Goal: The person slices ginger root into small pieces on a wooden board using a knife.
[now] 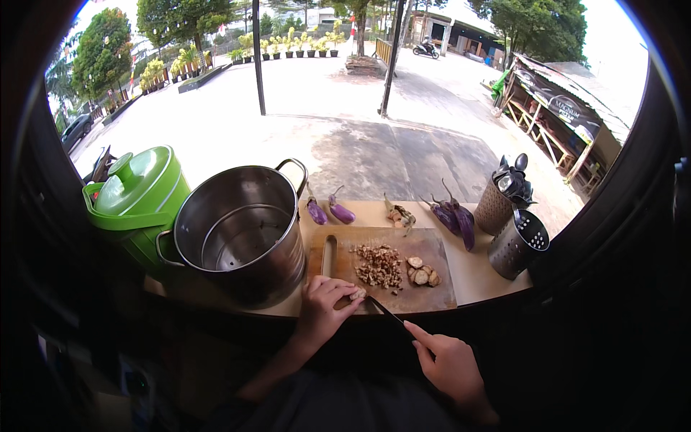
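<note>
My left hand (326, 303) pinches a pale, brown-edged vegetable slice (358, 294) at the near edge of a wooden cutting board (426, 242). In my right hand (449, 364) is a knife (386, 311), its tip on the board close beside that slice. A heap of small diced pieces (379, 265) lies on the middle of the board. To its right sits a small pile of round slices (422, 272). Beyond the board are small purple eggplants (341, 210), cut stems with scraps (399, 216), and darker, longer eggplants (463, 222).
Left of the board stands a large steel pot (243, 227), with a lidded green plastic bucket (135, 197) beside it. At the right are a perforated holder with spoons (492, 204) and a perforated metal cup (515, 254). A paved yard lies past the table.
</note>
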### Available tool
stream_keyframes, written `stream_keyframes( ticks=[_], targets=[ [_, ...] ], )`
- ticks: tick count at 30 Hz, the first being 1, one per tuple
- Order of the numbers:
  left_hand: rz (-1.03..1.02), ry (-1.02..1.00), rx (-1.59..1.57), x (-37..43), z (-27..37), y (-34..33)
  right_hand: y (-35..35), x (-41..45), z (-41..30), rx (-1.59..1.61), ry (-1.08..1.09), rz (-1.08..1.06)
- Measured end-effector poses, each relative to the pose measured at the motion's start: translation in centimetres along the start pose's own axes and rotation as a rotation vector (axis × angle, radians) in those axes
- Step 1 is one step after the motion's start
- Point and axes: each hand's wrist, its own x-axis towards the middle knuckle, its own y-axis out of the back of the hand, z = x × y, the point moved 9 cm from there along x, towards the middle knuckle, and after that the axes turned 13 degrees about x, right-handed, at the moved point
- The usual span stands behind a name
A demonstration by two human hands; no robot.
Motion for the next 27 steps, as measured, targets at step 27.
stream_keyframes(
  ticks=[27],
  targets=[
    [0.016,-0.077,-0.100,-0.7,-0.8,0.0,-5.1,-1.4,-1.9,0.046,0.024,0.193]
  ],
)
